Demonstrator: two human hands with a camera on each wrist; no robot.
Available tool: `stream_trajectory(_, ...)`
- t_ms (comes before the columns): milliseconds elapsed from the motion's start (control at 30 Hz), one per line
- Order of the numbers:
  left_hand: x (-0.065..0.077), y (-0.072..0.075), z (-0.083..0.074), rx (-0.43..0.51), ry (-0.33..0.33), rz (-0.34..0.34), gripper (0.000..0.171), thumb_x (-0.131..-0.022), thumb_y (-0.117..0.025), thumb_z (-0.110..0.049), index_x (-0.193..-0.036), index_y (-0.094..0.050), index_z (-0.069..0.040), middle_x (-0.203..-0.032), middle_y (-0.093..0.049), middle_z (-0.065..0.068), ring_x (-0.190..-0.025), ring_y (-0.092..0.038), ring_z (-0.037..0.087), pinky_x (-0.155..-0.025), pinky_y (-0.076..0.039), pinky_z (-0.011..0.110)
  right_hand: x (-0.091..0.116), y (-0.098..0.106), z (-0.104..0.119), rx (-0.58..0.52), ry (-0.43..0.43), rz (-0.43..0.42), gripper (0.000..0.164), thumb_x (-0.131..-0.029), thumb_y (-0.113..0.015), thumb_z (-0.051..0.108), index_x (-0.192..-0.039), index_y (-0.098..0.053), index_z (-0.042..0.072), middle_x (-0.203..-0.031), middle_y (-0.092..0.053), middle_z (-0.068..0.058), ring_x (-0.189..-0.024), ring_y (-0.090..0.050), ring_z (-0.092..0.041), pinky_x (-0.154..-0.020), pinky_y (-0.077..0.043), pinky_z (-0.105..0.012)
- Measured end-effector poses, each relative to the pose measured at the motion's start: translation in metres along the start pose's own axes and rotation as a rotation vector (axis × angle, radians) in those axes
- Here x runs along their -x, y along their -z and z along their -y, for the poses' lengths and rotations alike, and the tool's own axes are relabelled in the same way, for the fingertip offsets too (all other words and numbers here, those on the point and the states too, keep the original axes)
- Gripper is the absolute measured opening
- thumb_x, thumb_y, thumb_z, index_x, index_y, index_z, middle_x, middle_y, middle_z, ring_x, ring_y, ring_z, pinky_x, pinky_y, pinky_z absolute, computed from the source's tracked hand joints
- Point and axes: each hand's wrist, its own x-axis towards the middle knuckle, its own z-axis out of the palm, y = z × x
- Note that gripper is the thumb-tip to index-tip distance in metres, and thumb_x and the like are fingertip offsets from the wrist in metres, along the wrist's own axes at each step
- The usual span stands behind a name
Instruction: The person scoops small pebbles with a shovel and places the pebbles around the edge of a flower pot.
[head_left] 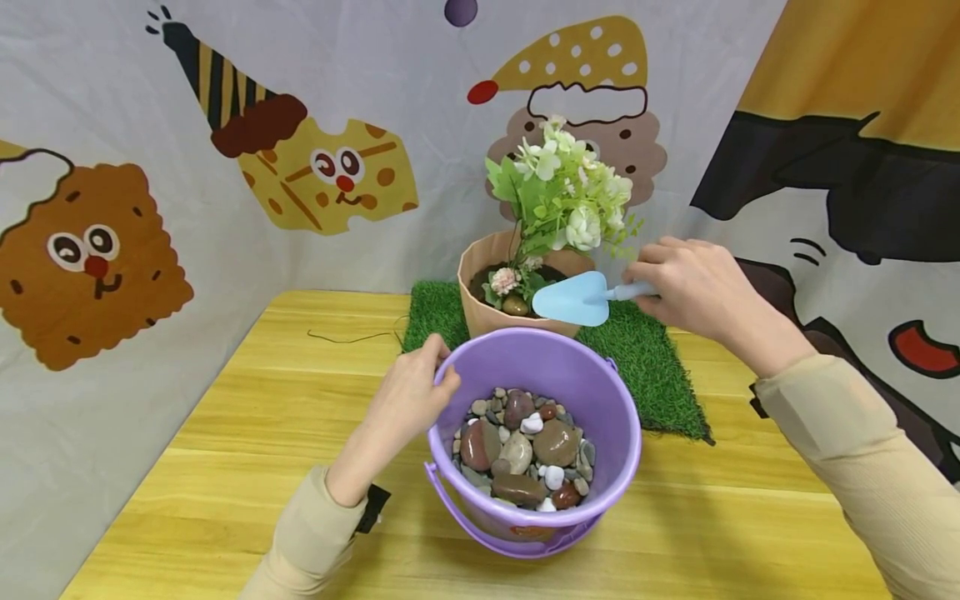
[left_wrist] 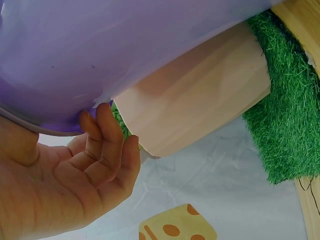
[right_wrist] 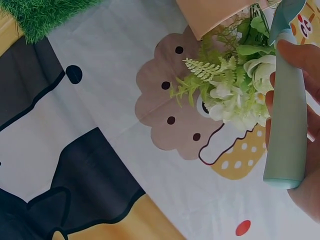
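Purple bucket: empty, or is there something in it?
Not empty: in the head view, stones lie inside the purple bucket, well below its rim.

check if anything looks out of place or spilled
A thin dark strand lies on the wooden table by the left edge of the grass mat, like a stray thread. No spill shows; the stones sit inside the purple bucket.

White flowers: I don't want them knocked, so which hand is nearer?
Right: the right hand holds the trowel below and right of the white flowers; the left hand is farther, at the purple bucket rim.
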Motion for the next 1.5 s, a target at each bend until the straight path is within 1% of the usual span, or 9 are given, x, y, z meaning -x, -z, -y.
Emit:
stream_trajectory(233,0.000,0.000,0.000,-0.004,-0.009,-0.009,0.012,-0.085,-0.059,-0.011,-0.095,-0.055,-0.006,-0.076,-0.062,0.010,-0.057,-0.055,0.014,-0.045,-0.044,0.022,0.004,0.005,0.006,-0.002,0.037,-0.042,0.022,-0.061,-0.078,0.007,-0.081,-0.069,0.011,-0.073,-0.061,-0.004,-0.066,-0.055,-0.022,-0.051,-0.045,-0.038)
stream_trajectory(467,0.000,0.000,0.001,0.001,-0.004,-0.007,0.012,-0.085,-0.059,-0.011,-0.095,-0.055,-0.006,-0.077,-0.063,0.011,-0.058,-0.056,0.015,-0.045,-0.044,0.021,0.005,0.009,0.017,0.005,0.077,-0.065,0.022,-0.060,-0.078,0.007,-0.078,-0.068,0.011,-0.074,-0.061,-0.003,-0.065,-0.054,-0.020,-0.050,-0.043,-0.036)
stream_trajectory(633,0.000,0.000,0.001,-0.001,-0.006,-0.005,0.012,-0.085,-0.059,-0.011,-0.095,-0.055,-0.005,-0.077,-0.063,0.010,-0.058,-0.056,0.014,-0.044,-0.044,0.021,0.006,0.011,0.026,-0.003,0.125,-0.064,0.022,-0.059,-0.078,0.006,-0.077,-0.066,0.012,-0.073,-0.059,-0.001,-0.064,-0.051,-0.018,-0.050,-0.043,-0.034)
stream_trajectory(800,0.000,0.000,0.001,-0.002,-0.012,-0.009,0.012,-0.085,-0.059,-0.010,-0.095,-0.055,-0.005,-0.076,-0.062,0.010,-0.057,-0.056,0.014,-0.044,-0.044,0.020,0.005,0.013,0.037,0.008,0.168,-0.054,0.020,-0.061,-0.075,0.006,-0.077,-0.066,0.013,-0.072,-0.058,-0.002,-0.066,-0.053,-0.019,-0.054,-0.045,-0.033)
stream_trajectory(1100,0.000,0.000,0.001,0.005,-0.005,-0.002,0.012,-0.085,-0.059,-0.010,-0.095,-0.054,-0.005,-0.077,-0.062,0.011,-0.057,-0.056,0.014,-0.043,-0.045,0.018,0.004,0.015,0.057,0.012,0.206,0.008,0.016,-0.064,-0.073,0.006,-0.077,-0.067,0.014,-0.072,-0.060,0.000,-0.069,-0.054,-0.019,-0.056,-0.046,-0.030)
stream_trajectory(1267,0.000,-0.001,0.001,0.012,-0.008,0.000,0.012,-0.085,-0.059,-0.009,-0.095,-0.054,-0.004,-0.075,-0.062,0.011,-0.056,-0.056,0.013,-0.042,-0.044,0.018,0.003,0.015,0.070,0.036,0.223,0.084,0.015,-0.067,-0.072,0.007,-0.078,-0.067,0.015,-0.074,-0.061,0.000,-0.068,-0.054,-0.019,-0.055,-0.042,-0.028)
stream_trajectory(1400,0.000,-0.001,0.001,0.018,-0.019,-0.003,0.011,-0.085,-0.058,-0.009,-0.094,-0.054,-0.004,-0.075,-0.061,0.011,-0.054,-0.055,0.013,-0.042,-0.044,0.018,0.002,0.015,0.080,0.072,0.244,0.142,0.014,-0.068,-0.074,0.008,-0.078,-0.067,0.015,-0.074,-0.061,0.000,-0.067,-0.054,-0.018,-0.053,-0.039,-0.027)
stream_trajectory(1500,0.000,-0.001,0.001,0.019,-0.028,-0.007,0.011,-0.085,-0.058,-0.009,-0.094,-0.054,-0.004,-0.074,-0.061,0.010,-0.054,-0.055,0.013,-0.042,-0.044,0.018,0.001,0.015,0.087,0.106,0.258,0.173,0.011,-0.070,-0.075,0.011,-0.076,-0.067,0.016,-0.072,-0.059,0.000,-0.065,-0.052,-0.018,-0.052,-0.036,-0.026)
